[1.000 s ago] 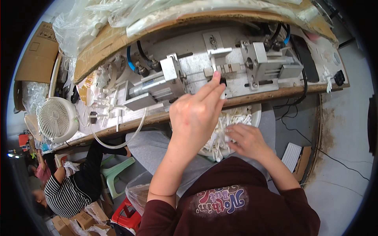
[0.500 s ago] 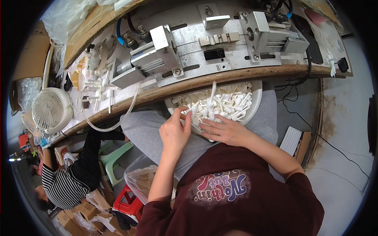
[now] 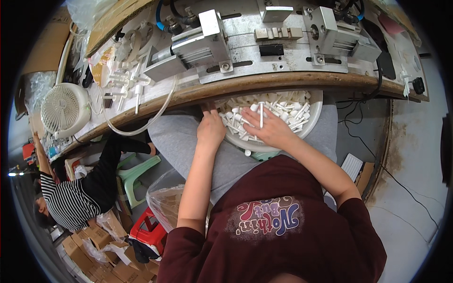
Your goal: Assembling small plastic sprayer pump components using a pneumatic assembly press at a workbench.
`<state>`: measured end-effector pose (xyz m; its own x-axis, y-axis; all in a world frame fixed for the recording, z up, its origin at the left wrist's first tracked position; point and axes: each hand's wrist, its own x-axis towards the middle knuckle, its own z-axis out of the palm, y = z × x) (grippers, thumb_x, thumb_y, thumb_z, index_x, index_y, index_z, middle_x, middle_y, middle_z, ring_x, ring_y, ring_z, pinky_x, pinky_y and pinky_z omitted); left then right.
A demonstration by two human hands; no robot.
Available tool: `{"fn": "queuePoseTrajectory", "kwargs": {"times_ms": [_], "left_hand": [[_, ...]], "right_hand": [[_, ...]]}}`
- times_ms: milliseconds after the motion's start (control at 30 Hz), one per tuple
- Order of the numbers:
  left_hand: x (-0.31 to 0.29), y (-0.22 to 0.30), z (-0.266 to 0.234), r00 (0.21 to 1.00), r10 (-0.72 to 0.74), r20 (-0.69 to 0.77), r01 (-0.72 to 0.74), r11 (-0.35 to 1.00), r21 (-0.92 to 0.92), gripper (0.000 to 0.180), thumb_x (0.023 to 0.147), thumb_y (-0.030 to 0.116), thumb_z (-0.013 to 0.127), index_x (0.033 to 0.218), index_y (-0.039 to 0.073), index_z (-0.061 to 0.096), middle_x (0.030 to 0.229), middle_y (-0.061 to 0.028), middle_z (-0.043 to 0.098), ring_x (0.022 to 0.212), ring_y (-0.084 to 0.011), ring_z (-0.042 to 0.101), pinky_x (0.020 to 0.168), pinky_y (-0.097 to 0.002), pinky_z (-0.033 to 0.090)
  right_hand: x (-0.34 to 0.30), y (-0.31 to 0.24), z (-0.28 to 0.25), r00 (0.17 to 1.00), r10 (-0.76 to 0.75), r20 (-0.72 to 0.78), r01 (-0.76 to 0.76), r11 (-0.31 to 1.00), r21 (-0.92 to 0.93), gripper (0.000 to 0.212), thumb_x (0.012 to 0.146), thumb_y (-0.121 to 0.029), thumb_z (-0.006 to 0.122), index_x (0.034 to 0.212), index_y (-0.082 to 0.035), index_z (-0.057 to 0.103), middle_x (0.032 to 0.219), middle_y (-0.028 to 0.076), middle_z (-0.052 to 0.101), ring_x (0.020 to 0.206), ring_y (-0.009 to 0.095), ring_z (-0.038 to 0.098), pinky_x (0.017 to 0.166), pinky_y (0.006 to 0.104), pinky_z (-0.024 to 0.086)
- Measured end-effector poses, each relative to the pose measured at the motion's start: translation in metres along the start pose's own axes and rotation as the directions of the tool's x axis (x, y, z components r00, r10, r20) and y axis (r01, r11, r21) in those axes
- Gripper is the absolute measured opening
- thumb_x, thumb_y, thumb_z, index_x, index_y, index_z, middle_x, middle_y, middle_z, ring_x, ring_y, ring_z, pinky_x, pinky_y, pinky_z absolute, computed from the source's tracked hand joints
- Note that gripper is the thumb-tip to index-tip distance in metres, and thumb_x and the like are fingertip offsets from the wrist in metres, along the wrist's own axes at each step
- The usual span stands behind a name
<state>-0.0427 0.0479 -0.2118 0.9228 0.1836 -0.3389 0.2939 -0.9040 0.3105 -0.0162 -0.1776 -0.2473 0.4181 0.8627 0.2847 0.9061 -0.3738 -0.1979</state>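
A pale round basin (image 3: 315, 121) full of white plastic pieces (image 3: 293, 113), stick-like with wider ends, rests on my lap, its far part under the bench edge. My left hand (image 3: 211, 128) is at the basin's left rim, fingers curled at it, tips partly in the bench's shadow. Over the pieces lies my right hand (image 3: 271, 129), palm down with fingers spread. One white stick piece (image 3: 261, 117) stands upright in front of its fingers; whether they grip it is unclear. A loose white piece (image 3: 247, 153) lies outside the basin's near rim.
On the wooden-edged bench (image 3: 283, 80) stands a metal clamping fixture (image 3: 212, 42) with two cylinders. More white parts (image 3: 123, 85), a clear hose (image 3: 163, 111) and a fan (image 3: 66, 111) are at left. A red stool (image 3: 148, 231), cartons (image 3: 101, 236) and another person (image 3: 71, 200) are lower left.
My left hand has gone from a pinch above the pieces to the basin's left rim. My right hand has moved farther over the pieces. The basin sits slightly deeper under the bench.
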Motion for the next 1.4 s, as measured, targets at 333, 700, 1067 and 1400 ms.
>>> {"fn": "queuePoseTrajectory", "kwargs": {"times_ms": [333,700,1067,1400], "left_hand": [[0.006,-0.006,0.002,0.997,0.001,0.083,-0.006,0.998,0.063,0.073,0.083,0.004,0.052,0.150,-0.007,0.027,0.130,-0.0425,0.047,0.104,-0.0468,0.064,0.087,-0.0466,0.056],[0.012,-0.007,0.001,1.000,0.003,-0.023,-0.003,1.000,-0.006,0.077,0.084,0.006,0.054,0.152,-0.006,0.020,0.124,-0.0384,0.055,0.107,-0.0467,0.063,0.092,-0.0476,0.054],[0.047,-0.022,0.005,0.999,-0.014,-0.038,0.021,0.982,0.189,0.041,0.085,0.013,0.058,0.125,0.007,0.063,0.127,-0.0206,0.063,0.108,-0.0353,0.067,0.087,-0.0427,0.056],[-0.023,0.006,-0.045,0.983,0.181,0.008,-0.180,0.969,0.167,0.051,0.085,0.031,0.072,0.124,0.000,0.061,0.096,-0.0226,0.071,0.091,-0.0361,0.070,0.080,-0.0430,0.057]], "right_hand": [[-0.003,-0.028,-0.045,1.000,-0.015,0.020,0.011,0.982,0.190,0.029,0.086,-0.013,0.058,0.115,-0.012,0.063,0.140,0.010,0.055,0.130,0.022,0.051,0.103,0.0448,0.044],[-0.003,-0.041,-0.024,0.987,0.129,-0.098,-0.054,0.834,0.549,0.021,0.076,-0.011,0.072,0.095,-0.006,0.066,0.095,0.006,0.062,0.092,0.021,0.061,0.075,0.0315,0.050],[-0.030,-0.037,-0.094,0.822,0.546,-0.163,-0.511,0.833,0.214,0.049,0.079,-0.017,0.075,0.125,-0.006,0.062,0.142,0.016,0.049,0.133,0.035,0.045,0.106,0.0474,0.035],[0.032,-0.003,-0.214,0.811,0.217,-0.543,-0.237,0.971,0.034,0.035,0.075,-0.009,0.077,0.109,-0.007,0.070,0.129,0.013,0.061,0.118,0.031,0.057,0.096,0.0426,0.043]]}}
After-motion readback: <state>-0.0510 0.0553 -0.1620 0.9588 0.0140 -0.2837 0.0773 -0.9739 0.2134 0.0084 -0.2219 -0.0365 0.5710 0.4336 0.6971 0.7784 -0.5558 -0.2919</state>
